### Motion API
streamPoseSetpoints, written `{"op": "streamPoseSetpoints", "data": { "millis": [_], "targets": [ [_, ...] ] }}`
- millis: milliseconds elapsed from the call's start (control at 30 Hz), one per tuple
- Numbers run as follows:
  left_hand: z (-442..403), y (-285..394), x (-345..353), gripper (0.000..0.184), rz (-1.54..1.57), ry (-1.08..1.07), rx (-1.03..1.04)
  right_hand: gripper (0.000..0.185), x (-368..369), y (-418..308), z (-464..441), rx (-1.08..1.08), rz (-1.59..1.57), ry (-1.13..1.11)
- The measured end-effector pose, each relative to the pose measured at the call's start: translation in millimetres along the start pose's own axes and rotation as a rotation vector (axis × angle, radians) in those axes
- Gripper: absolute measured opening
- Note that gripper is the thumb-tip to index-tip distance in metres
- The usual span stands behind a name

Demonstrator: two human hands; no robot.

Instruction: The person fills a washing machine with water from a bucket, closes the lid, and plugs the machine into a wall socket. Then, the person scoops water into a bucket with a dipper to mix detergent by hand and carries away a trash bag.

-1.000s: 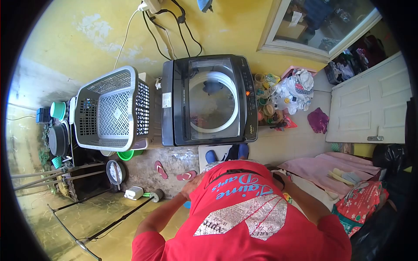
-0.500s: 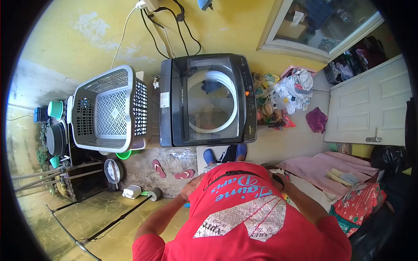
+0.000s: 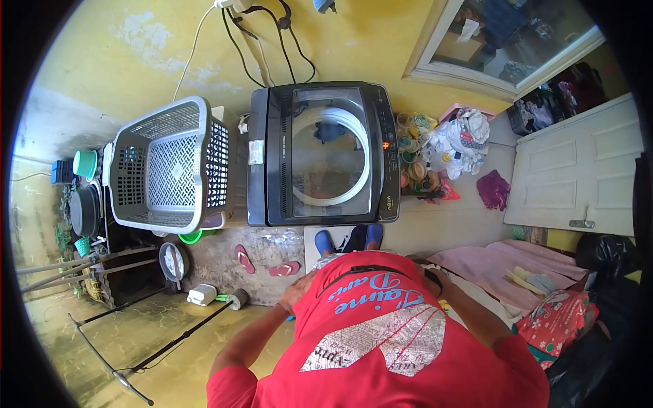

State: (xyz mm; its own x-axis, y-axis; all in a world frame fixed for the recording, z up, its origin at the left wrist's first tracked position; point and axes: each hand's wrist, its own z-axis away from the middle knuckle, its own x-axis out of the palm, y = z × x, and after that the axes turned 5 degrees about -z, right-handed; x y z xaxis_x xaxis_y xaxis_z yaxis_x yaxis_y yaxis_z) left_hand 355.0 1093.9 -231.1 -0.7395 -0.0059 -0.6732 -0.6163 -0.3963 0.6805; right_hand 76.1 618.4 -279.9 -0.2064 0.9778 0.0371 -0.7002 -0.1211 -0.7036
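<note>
My left hand rests against my left hip at the edge of the red shirt, its fingers mostly hidden. On the other side, my right hand is at my right hip, largely covered by the shirt, so its fingers do not show. Neither hand has a visible object. In front of me stands a dark top-loading washing machine with its clear lid down. Dark cloth shows through the lid, and a red display glows on the panel.
A grey laundry basket stands left of the machine. Pink flip-flops lie on the concrete ledge. Right of the machine are white plastic bags, a purple cloth and a white door. A metal rack stands lower left.
The view has shifted very slightly, so the surroundings sit a little further left. Both hands stay at my hips.
</note>
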Motion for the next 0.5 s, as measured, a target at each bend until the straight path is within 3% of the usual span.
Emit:
{"op": "streamPoseSetpoints", "data": {
  "millis": [67, 133, 200, 300, 467, 500],
  "targets": [
    [-2, -1, 1, 0.092, -0.004, -0.013, -0.023, 0.032, -3, -62, 12, -0.097, 0.654, -0.081],
    [-3, -2, 2, 0.092, 0.011, -0.004, -0.018, 0.03, -2, -46, 9, 0.063, 0.063, 0.025],
    [-5, -2, 0, 0.092, 0.019, -0.01, -0.026, 0.031, 0, -19, 1, 0.119, -0.223, 0.113],
    [-7, 0, -4, 0.091, 0.006, -0.021, -0.034, 0.034, 1, -1, -9, 0.032, -0.019, 0.168],
    [-9, -4, -5, 0.09, -0.064, -0.041, -0.006, 0.04, 3, -94, 13, -0.188, 0.891, 0.071],
    [-9, -6, -3, 0.09, -0.077, -0.046, -0.01, 0.037, 4, -98, 16, -0.229, 0.7, 0.079]
  ]
}}
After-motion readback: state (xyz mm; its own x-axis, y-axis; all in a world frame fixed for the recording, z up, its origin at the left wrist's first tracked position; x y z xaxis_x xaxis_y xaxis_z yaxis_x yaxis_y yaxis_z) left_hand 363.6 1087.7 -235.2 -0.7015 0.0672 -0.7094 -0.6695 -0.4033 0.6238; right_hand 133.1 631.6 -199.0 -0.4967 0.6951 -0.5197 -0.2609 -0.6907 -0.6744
